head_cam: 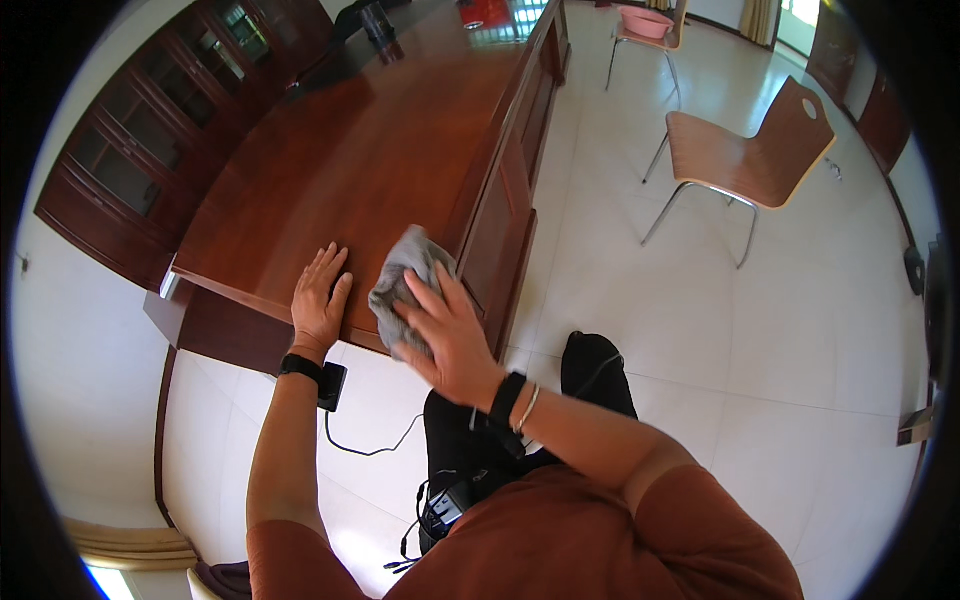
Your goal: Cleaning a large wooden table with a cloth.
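A polished reddish-brown wooden desk [360,150] stretches away in front of me. Near its close edge my left hand [319,296] rests flat on the top, holding nothing. Just to the right, my right hand [446,334] has its fingers spread over a crumpled grey cloth [409,281]. The cloth lies at the desk's near right corner, and the palm and fingers hide part of it. A black strap with a small black device [332,386] is on my left wrist, and a cable trails from it.
Two wooden chairs stand right of the desk: a nearer chair [720,157] and a farther one bearing a pink basin [645,22]. Glass-fronted cabinets [142,135] line the left wall. A black cylindrical container [376,22] and a red item [484,11] sit at the desk's far end.
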Motion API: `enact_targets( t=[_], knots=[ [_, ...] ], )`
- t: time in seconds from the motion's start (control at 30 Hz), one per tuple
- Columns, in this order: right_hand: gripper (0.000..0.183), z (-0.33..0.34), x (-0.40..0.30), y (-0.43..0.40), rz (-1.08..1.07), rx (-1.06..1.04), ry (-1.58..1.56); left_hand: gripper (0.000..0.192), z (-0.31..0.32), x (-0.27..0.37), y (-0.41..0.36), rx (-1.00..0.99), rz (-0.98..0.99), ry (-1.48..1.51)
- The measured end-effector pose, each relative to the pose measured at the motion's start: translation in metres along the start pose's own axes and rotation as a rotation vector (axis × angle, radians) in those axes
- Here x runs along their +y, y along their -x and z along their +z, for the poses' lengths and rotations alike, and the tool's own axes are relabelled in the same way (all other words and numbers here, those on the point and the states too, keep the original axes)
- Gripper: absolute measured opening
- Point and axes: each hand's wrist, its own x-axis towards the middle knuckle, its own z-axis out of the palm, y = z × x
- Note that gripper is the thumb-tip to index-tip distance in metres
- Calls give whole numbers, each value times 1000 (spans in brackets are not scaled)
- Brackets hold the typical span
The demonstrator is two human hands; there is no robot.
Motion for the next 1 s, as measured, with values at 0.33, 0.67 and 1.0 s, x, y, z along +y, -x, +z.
enact_targets(
  t=[0.33,0.67,1.0],
  knots=[
    [37,-19,133,-89,115,110,192,46,-1,12,-3,-14,-4,-2],
    [54,-35,231,-149,248,-50,406,47,-2,15,-8,-53,-14,0],
    [17,-61,297,-194,-330,43,741,49,-3,19,-12,-92,-45,69]
  ],
)
